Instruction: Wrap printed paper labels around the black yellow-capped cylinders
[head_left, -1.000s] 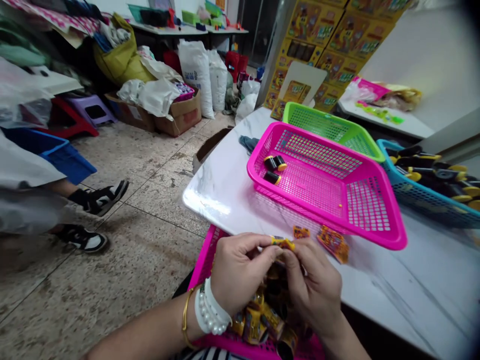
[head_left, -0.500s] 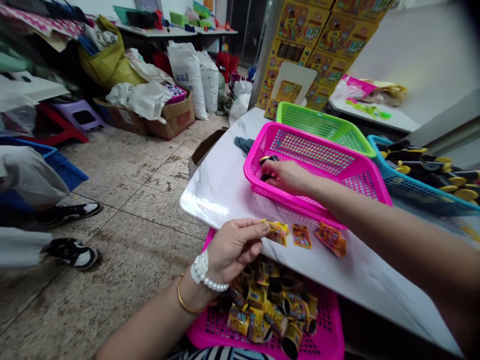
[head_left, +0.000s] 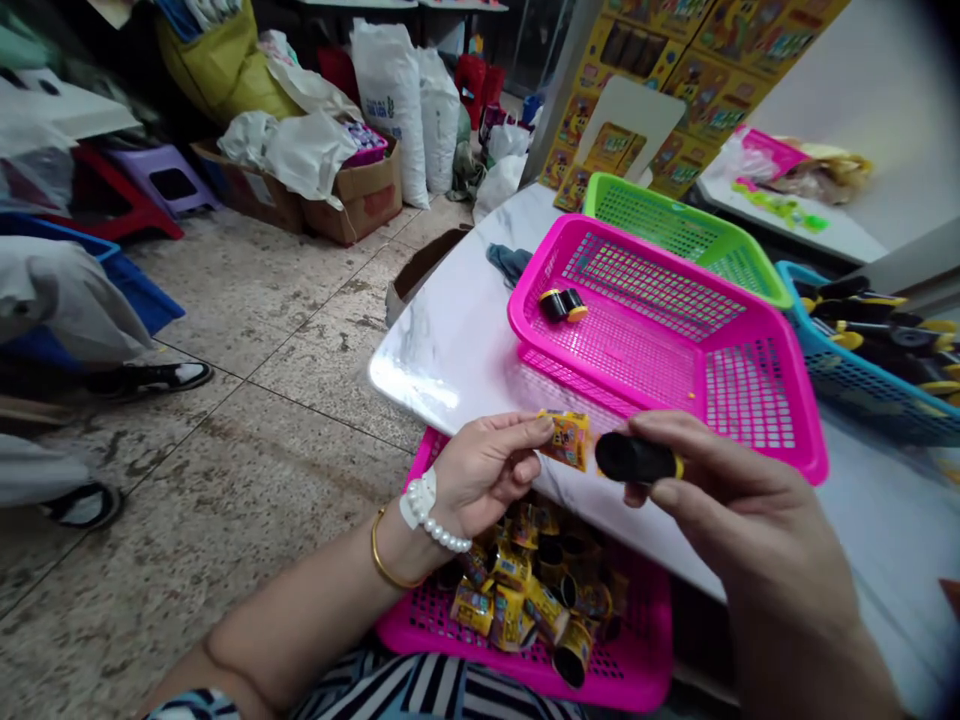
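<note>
My left hand (head_left: 484, 465) pinches a small yellow-orange packet (head_left: 568, 440) between thumb and fingers, over the table edge. Just right of it, my right hand (head_left: 720, 490) grips a black cylinder (head_left: 637, 458) with a yellow rim, its dark end facing the packet. Two more black-and-yellow cylinders (head_left: 563, 305) lie at the left end of the pink basket (head_left: 670, 420) on the white table (head_left: 420, 350). Below the table edge, a second pink basket (head_left: 637, 680) holds several yellow-wrapped cylinders (head_left: 547, 610).
A green basket (head_left: 694, 225) stands behind the pink one. At the right, a blue basket (head_left: 885, 385) holds many black-and-yellow pieces. Yellow printed boxes (head_left: 705, 110) are stacked behind. A grey cloth (head_left: 510, 264) lies on the table. A person's legs (head_left: 67, 300) show at left.
My right hand has come out of the pink basket with a black cylinder and is now beside the packet. The other packets on the table are no longer visible. The view has shifted.
</note>
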